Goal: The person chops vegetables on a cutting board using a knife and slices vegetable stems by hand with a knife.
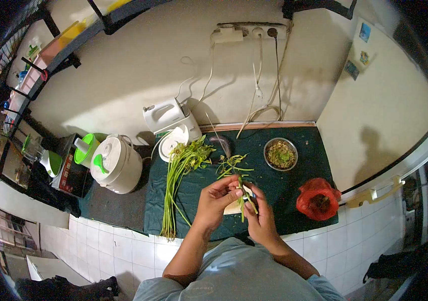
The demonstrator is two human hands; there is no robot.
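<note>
Table (304, 143) stands against a pale wall (138, 70), its top covered by a dark green cloth (279, 223). White-tiled floor (319, 246) shows below its front edge. To the left, a dark speckled surface (116, 213) adjoins; to the right, a white upright panel (399, 95) carries small pictures (364, 32). Socket strip (231, 34) on wall, cords hanging from it.

Counts:
- Hands: two. Left hand (218, 199) pinches short green stems (242, 213) between thumb and fingers, grip narrow. Right hand (262, 219) closes on the same stems, lower down. Stems are held above the table's front part, over a pale board (232, 207). Number of stems: cannot tell, fingers cover them.
- Long green bunch (175, 183): one, leaves toward the wall; individual stalks overlap, uncountable.
- Leafy scraps (231, 164): one small heap, just beyond the hands.
- Metal bowl (296, 156): one, with chopped green and pale bits.
- Red bag (304, 198): one, mouth open, dark contents unclear.
- White mixer (166, 118): one.
- White cooker (127, 168): one, green lid handle.
- Small pictures: three.
</note>
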